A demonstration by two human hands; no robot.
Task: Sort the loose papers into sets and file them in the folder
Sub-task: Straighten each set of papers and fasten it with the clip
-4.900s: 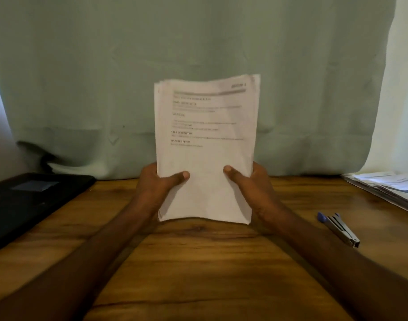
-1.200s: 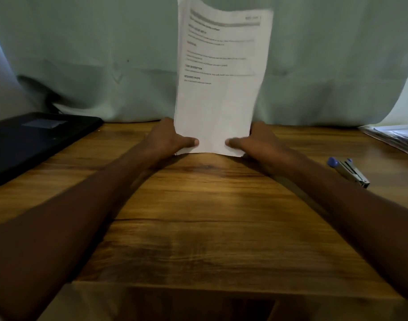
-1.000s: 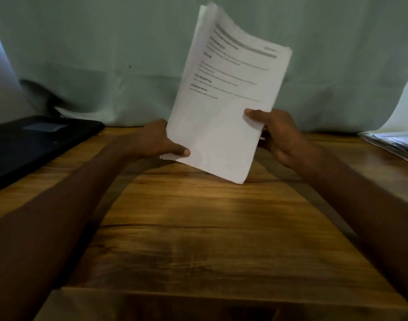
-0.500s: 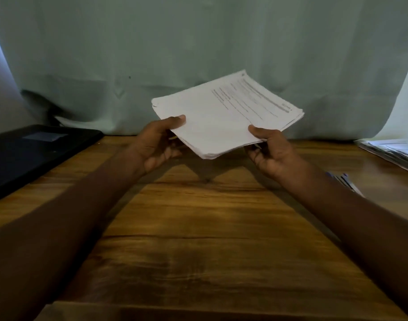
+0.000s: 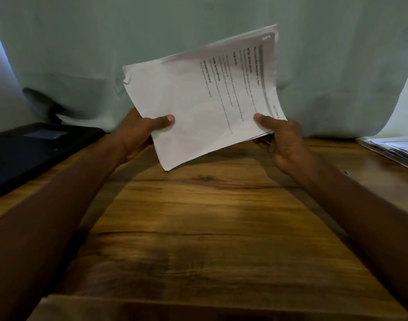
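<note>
— So, where are the papers?
— The stack of papers (image 5: pixel 198 100) is held up above the wooden tabletop (image 5: pixel 198 228), turned sideways so the printed lines run up and down; its lowest corner hangs clear of the wood

— Who has hold of it?
— Both hands. The left hand (image 5: pixel 138 133) grips the lower left edge, thumb across the top sheet, fingers behind. The right hand (image 5: pixel 281 140) pinches the corner by the words "SECTION", thumb on top, fingers curled underneath

— Anything else around?
— A black flat case (image 5: pixel 36 149) lies at the left side of the tabletop, and a second pile of documents (image 5: pixel 395 149) sits at the far right edge. A pale green curtain (image 5: pixel 106 42) hangs behind, and the upper sheets fan slightly at the top corner
</note>
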